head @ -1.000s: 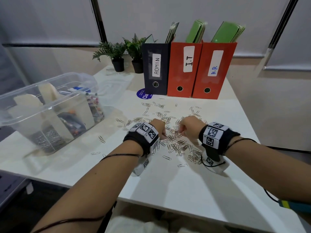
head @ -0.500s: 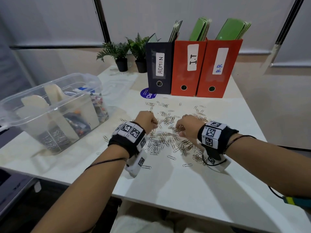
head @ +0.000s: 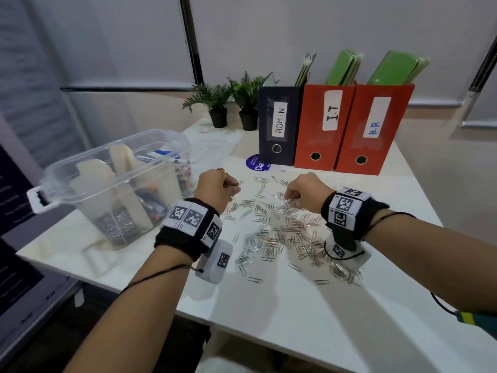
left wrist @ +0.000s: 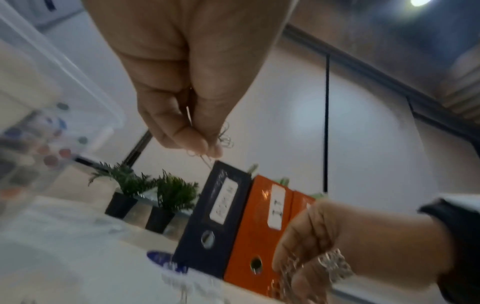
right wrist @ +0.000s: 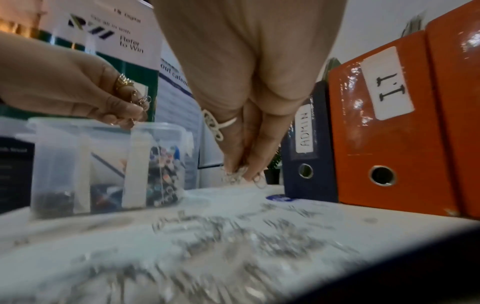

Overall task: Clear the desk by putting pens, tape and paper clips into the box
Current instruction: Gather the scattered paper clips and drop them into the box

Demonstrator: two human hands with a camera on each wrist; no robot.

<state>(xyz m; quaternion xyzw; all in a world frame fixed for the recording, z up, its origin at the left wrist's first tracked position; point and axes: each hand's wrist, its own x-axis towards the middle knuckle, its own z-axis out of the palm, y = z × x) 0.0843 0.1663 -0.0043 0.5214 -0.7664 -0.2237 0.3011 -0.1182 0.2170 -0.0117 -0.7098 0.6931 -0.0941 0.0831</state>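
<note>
A: Where are the hands?
B: The left hand [head: 215, 185] pinches a few paper clips [left wrist: 224, 137] above the desk [head: 309, 305]; the right hand [head: 306, 191] pinches a bunch over the scattered pile [head: 282, 232].
A: And the box [head: 113, 184]?
B: Left of both, holding pens [head: 161, 155].

Dark blue file box [head: 278, 125]: white spine label, handwritten "ADMIN". Immediately right of it, first orange file box [head: 324, 125]: label "I.T"; next right, second orange file box [head: 373, 130]: blue-ink label "H.R". At the dark blue box's foot, round blue sticker [head: 256, 163], partly hidden: "Cla"; well left, behind it, poster [right wrist: 124, 39]: "Refer to Win".
</note>
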